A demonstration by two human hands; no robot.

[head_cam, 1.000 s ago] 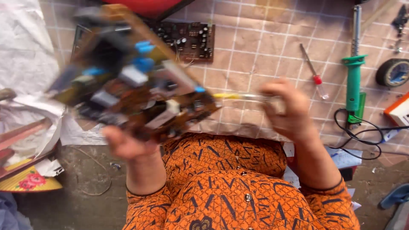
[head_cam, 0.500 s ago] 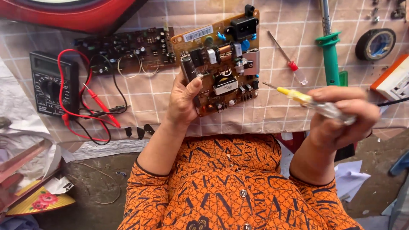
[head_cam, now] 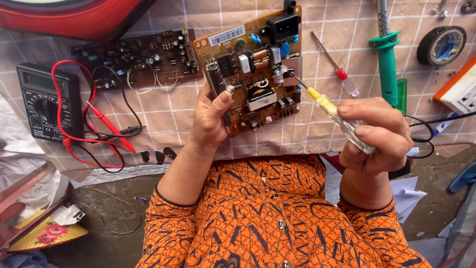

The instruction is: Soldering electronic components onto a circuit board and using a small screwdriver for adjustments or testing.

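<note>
left hand (head_cam: 210, 116) now holds brown circuit board (head_cam: 253, 64) flat and still. right hand (head_cam: 374, 134) brings yellow screwdriver (head_cam: 327, 106) tip onto board.

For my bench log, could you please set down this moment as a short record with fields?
Left hand: holds the tan circuit board by its lower left edge, thumb on its face
Right hand: grips a yellow-shafted clear-handled screwdriver, tip at the board's right side
Surface: checked cloth
Left of the board: dark circuit board, black multimeter with red leads
Right of the board: red-handled screwdriver, green-handled tool, tape roll
</note>
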